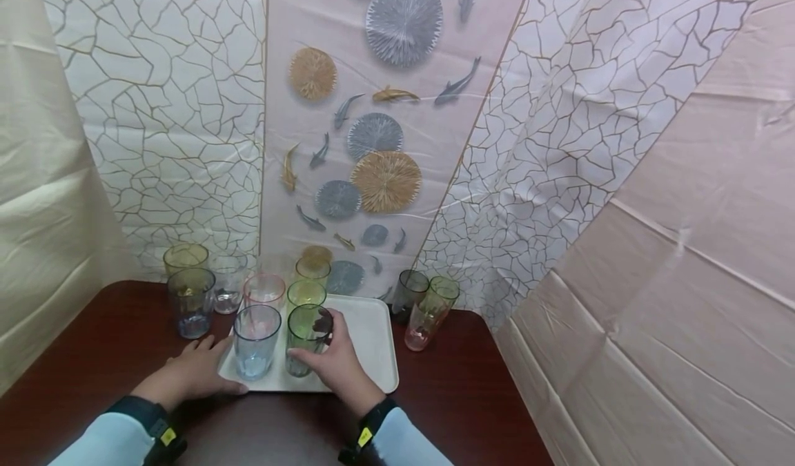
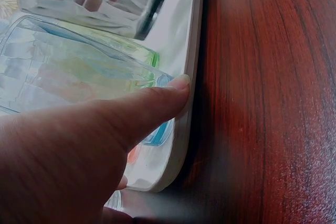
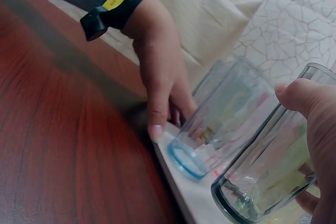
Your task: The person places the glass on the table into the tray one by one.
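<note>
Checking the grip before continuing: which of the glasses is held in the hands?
The smoky grey glass at the front of the tray, just right of the blue-based glass. The right hand grips it; no other glass is gripped.

Diffuse light puts a pale sheen on the table (image 1: 279,430); the 2 wrist views (slightly hazy) look dimmer.

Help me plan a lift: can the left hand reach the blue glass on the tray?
Likely yes: the left hand touches the tray, right beside the blue glass, with nothing visible between them.
</note>
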